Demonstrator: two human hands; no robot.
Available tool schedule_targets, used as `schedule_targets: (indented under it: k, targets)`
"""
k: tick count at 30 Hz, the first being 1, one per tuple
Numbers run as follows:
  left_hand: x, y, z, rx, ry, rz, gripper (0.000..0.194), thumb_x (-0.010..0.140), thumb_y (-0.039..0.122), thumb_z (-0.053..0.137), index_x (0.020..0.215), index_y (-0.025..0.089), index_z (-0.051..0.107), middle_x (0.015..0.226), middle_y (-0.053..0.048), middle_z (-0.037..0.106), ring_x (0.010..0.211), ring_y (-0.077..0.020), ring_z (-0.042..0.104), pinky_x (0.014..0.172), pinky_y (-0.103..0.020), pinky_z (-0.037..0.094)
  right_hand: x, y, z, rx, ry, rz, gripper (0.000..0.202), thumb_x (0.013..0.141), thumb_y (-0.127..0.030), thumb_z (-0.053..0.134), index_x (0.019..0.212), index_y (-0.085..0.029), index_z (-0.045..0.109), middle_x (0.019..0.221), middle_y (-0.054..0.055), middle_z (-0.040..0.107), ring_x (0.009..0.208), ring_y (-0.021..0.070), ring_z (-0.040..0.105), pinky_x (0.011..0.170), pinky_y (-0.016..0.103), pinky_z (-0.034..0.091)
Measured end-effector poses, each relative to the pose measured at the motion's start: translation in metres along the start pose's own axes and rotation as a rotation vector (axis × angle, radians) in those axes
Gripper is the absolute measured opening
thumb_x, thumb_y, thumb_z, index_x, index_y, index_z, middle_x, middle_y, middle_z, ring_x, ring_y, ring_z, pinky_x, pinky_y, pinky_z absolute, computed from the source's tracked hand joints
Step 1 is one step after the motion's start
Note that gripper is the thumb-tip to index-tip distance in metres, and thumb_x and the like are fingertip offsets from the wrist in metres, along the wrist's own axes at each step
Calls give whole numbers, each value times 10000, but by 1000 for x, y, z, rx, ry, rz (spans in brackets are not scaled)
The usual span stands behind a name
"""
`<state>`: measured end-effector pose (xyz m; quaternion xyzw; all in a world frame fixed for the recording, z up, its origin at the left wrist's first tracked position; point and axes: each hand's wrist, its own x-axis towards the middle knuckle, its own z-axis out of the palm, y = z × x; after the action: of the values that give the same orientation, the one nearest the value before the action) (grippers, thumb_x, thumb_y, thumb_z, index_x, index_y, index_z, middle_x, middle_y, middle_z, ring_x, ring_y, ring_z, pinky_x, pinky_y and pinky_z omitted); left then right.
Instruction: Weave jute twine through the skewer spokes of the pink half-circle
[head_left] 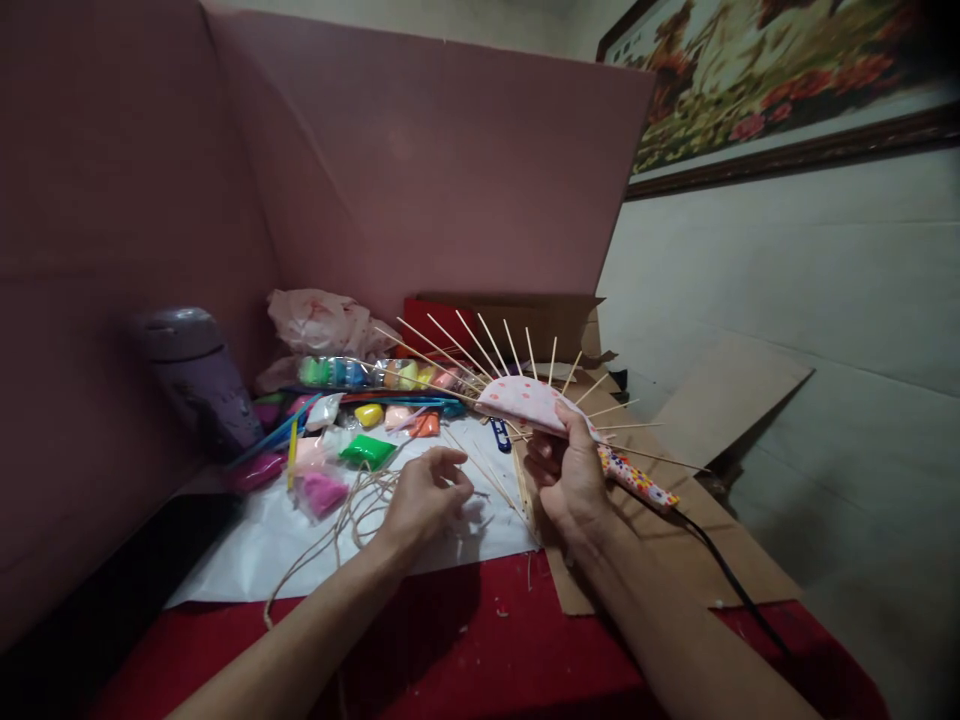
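Observation:
My right hand (574,465) grips a pale half-disc with pink spots (517,397), thumb on its front and fingers behind. Thin wooden sticks (480,340) fan out from its curved edge like rays. To the left, my left hand (427,495) hovers over the white sheet (480,530), fingers bent and apart, with nothing visible in them. A coil of twine (360,510) lies beside it. Loose sticks (495,480) rest on the sheet between my hands. Behind my right hand is a flower-patterned handle (637,476) with a black cord; the rest of that tool is hidden.
Bags of coloured clay (367,450) and a row of clay packs (360,373) spread at the back left. A purple bottle (199,380) stands at the left. Brown cardboard (675,550) lies on the red cloth (420,640). A blue cutter (500,434) is near the half-disc.

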<state>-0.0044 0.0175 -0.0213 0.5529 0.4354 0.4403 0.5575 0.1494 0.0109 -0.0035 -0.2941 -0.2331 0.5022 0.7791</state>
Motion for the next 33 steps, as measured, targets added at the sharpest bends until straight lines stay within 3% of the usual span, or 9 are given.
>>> schedule_targets:
  k: [3,7,9,11,13,16,21,28,33]
  targets:
    - [-2,2,1,-1,2,85,244,656,284,656,793,104,566,582,-5,583,369,-68,471,300,-157,322,-1,2,1,21,-6,28,251,688,-378,618,648,-203,442,391,-106,364,309,36,179,284,150,105]
    - [-9,4,10,-49,-110,161,549,655,363,674,1129,149,497,876,-57,615,507,-107,565,332,-187,386,-8,11,3,15,-15,78,252,695,-397,620,667,-190,481,383,-97,396,303,32,226,290,140,136]
    - [-12,3,15,-13,-203,141,574,676,378,655,1176,156,483,897,-68,624,511,-110,564,355,-199,390,-14,17,4,-31,5,91,267,699,-423,615,679,-180,508,388,-83,430,306,39,285,291,140,163]
    - [-15,1,19,63,-217,162,376,719,354,610,1029,141,584,742,-33,629,461,-89,511,394,-198,373,-19,20,6,-95,18,111,297,704,-457,602,670,-173,523,390,-69,453,308,47,322,287,146,174]
    - [-15,-1,20,186,-154,225,172,746,298,570,759,140,635,557,3,570,444,-80,459,444,-199,351,-22,20,8,-125,28,114,317,704,-480,594,664,-173,523,393,-66,462,303,49,325,283,151,173]
    - [-12,-6,14,388,-97,287,212,740,250,556,551,158,582,450,14,505,446,-90,421,477,-213,314,-19,14,9,-66,24,23,281,698,-454,609,708,-187,521,417,-79,469,308,44,311,287,152,176]
    - [-3,-11,2,568,-25,341,198,717,249,580,530,186,585,441,12,511,453,-115,411,495,-233,272,1,-12,10,-32,77,-161,273,691,-451,609,723,-201,504,426,-93,427,325,37,281,294,152,153]
    - [-2,-7,-2,589,50,376,241,721,222,577,485,195,535,442,21,459,459,-120,361,513,-242,220,19,-57,28,-77,154,-259,292,703,-486,560,710,-201,494,472,-80,411,351,40,282,303,165,146]
    - [-1,-9,-4,585,61,366,214,728,255,583,523,197,565,471,12,491,479,-128,387,522,-243,209,29,-53,33,-95,188,-335,296,692,-489,579,735,-205,508,517,-69,453,368,47,312,303,171,148]
